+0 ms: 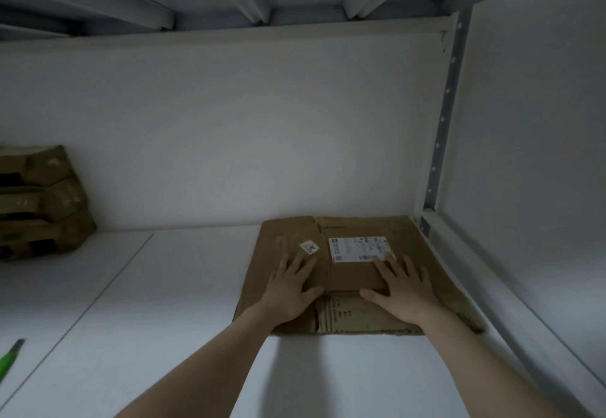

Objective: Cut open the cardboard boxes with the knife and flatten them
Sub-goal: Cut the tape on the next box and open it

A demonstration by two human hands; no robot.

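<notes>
On one flattened box (354, 275), two flat hands (288, 289) (405, 293); leftward, three boxes (42, 201), one knife (10, 358).

White shelf board (196, 302), closed at back and right by white panels. Seam (98, 293) runs diagonally across left part of board. Right rear: flattened cardboard box (354, 273) lying flat on board, far edge at back panel. Left rear: stack of cardboard boxes (42, 201), well apart from flattened one. Left front, partly out of frame: green-handled tool, blurred, probably utility knife (11, 358).
</notes>
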